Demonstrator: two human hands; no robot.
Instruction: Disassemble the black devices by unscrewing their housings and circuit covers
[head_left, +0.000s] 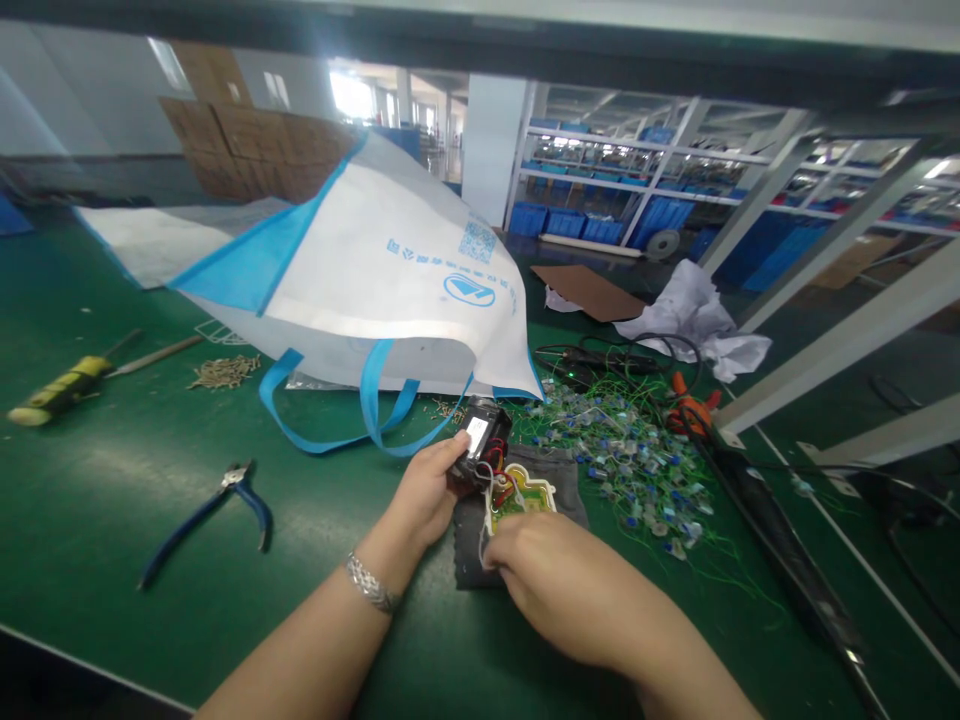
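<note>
My left hand [429, 490], with a silver bracelet on its wrist, grips a small black box [482, 440] that has a white label and red and black wires coming out of it. My right hand [551, 575] is closed over the near end of a pale yellow housing [525, 495] with a green circuit board inside. The housing rests on a dark grey pad [469, 555] on the green table. The wires run from the black box into the housing.
A white and blue fabric bag [375, 270] lies behind my hands. Blue-handled pliers [210, 515] lie to the left, a yellow-handled screwdriver [67, 385] farther left. A heap of small parts with green wires [637, 455] and an orange tool [690, 410] sit at the right.
</note>
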